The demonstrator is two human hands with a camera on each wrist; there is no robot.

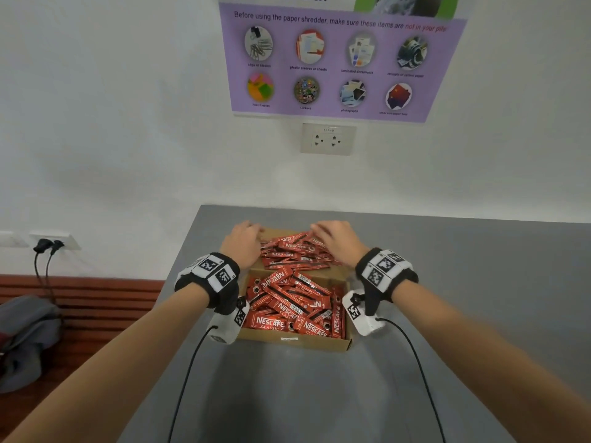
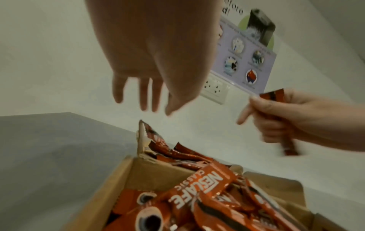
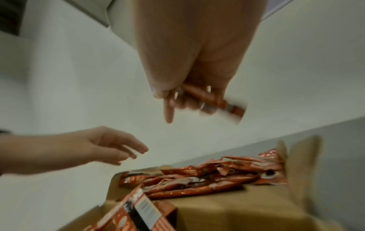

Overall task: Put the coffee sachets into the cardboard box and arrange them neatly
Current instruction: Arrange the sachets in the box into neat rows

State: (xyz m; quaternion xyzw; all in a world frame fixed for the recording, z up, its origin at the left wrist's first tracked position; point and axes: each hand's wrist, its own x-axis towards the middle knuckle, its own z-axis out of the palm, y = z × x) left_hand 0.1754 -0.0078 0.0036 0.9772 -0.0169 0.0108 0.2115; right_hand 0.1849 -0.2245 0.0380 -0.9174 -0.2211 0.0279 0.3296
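We stand at a grey flat bench (image 1: pixel 415 314) whose far edge meets a white wall (image 1: pixel 128 123); its left edge runs just beside our left forearm, and bare grey surface spreads to the right and on the near side. An open brown cardboard box (image 1: pixel 297 344) sits in the middle of the bench, well back from the near edge. Its near compartment holds a loose jumble of red Nescafe coffee sachets (image 1: pixel 287 310) lying at mixed angles. On the far side, a flat brown cardboard flap (image 3: pixel 227 207) carries a second heap of red sachets (image 1: pixel 294 251).

Our left hand (image 2: pixel 146 65) hovers above the far-left corner of that heap, fingers spread and relaxed, holding nothing. Our right hand (image 2: pixel 280 118) hangs above the far-right part of the heap, fingers curled round a single red sachet (image 3: pixel 221 101), its end sticking out past the fist and the index finger pointing down. Both hands are apart from each other, with the heap between and below them.

A purple paper-shredder poster (image 1: pixel 335 59) and a white wall socket (image 1: pixel 327 139) hang on the wall beyond.
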